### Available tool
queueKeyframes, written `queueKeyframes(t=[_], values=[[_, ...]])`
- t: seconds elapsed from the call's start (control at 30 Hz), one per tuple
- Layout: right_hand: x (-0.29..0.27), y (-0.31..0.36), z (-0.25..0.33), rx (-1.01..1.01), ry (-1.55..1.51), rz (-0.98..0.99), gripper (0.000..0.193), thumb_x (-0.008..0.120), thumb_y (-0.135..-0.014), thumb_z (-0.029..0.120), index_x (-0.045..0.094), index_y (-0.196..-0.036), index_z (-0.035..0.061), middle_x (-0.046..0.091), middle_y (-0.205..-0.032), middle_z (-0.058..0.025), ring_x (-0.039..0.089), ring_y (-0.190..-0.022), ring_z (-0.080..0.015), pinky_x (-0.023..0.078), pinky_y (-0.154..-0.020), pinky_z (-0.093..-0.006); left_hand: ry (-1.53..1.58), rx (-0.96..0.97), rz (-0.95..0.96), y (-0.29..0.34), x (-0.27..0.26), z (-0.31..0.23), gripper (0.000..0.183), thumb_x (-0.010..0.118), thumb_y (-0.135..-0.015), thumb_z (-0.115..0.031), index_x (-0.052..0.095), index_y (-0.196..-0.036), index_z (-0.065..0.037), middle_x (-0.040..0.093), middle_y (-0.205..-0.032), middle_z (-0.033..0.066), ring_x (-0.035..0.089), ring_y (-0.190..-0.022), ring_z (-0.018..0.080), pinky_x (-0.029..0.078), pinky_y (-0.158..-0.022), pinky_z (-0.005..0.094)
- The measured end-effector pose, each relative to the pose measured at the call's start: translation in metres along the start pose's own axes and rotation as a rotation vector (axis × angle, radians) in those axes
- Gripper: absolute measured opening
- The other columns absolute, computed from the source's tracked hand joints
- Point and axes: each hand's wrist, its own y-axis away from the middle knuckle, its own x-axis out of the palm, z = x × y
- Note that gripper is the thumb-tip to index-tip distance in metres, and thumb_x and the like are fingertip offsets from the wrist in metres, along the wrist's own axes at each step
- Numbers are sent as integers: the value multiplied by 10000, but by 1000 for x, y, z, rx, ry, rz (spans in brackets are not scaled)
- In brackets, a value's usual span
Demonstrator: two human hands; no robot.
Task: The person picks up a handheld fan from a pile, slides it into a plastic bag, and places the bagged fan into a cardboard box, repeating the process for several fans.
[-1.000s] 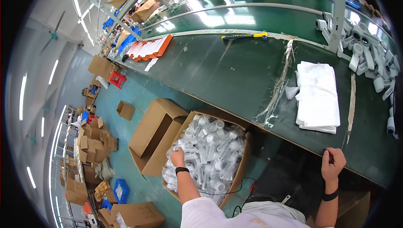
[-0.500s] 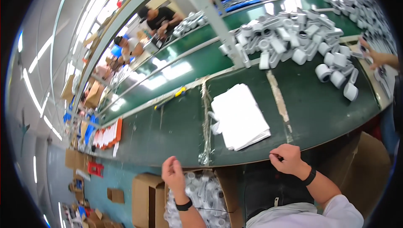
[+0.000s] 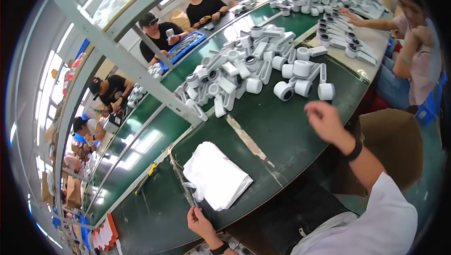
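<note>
My right hand point(image 3: 324, 121) is raised over the right part of the green bench, fingers apart and holding nothing. Just beyond it lie a few white handheld devices point(image 3: 300, 88) with round drum heads and flat handles, at the near edge of a large heap point(image 3: 235, 67) of the same kind. My left hand point(image 3: 200, 221) is at the bench's front edge, fingers curled together with nothing visible in them. Close by lies a stack of thin white sheets or bags point(image 3: 216, 177), apart from that hand.
A yellow-and-black tool point(image 3: 146, 179) lies left of the stack; an orange-edged pile point(image 3: 104, 234) sits farther left. A metal post point(image 3: 136, 71) rises behind the bench. To the right, a co-worker point(image 3: 413, 53) reaches over lined-up devices. A cardboard box point(image 3: 390, 147) stands below the bench.
The view has turned right, bringing the heap and the right-hand co-worker further into sight. My right hand has moved forward toward the devices, its fingers loosening. My left hand is nearer the stack.
</note>
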Motion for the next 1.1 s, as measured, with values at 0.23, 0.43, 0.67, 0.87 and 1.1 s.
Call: queueKeyframes(t=[0.23,0.43,0.67,0.87,1.1], values=[[-98,-98,-108,-134,770,45,501,518,-731,-78,631,-1173,129,572,-1187,-121,537,-1089,-327,455,-950,-388,26,-10,21,-1,10,-9,194,601,-939,-115,644,-1014,59,657,-867,80,604,-767,138,478,-713,258],[-103,-115,-122,-245,850,347,630,731,-621,-66,599,-1203,135,537,-1218,-103,488,-1170,-313,435,-997,-393,64,0,15,-3,5,2,187,602,-930,-93,643,-1011,70,673,-878,87,623,-784,131,495,-715,246],[-97,-98,-68,-224,698,500,345,775,-657,99,574,-938,110,606,-944,-67,560,-1000,-287,449,-825,-378,3,202,-64,7,18,-26,155,635,-900,-89,656,-996,30,673,-910,78,616,-798,131,491,-700,256],[-57,-53,0,-51,133,498,363,760,-742,146,507,-984,53,534,-779,-43,493,-710,-134,426,-637,-305,-352,604,296,25,67,-105,199,733,-785,-134,684,-947,-28,676,-882,106,629,-804,271,489,-711,359],[14,29,29,293,-501,742,295,679,-901,197,473,-1053,50,618,-887,-70,634,-703,-119,502,-592,-272,-589,509,450,18,87,-98,179,726,-792,-242,719,-814,-65,671,-801,124,616,-769,321,479,-698,412]])
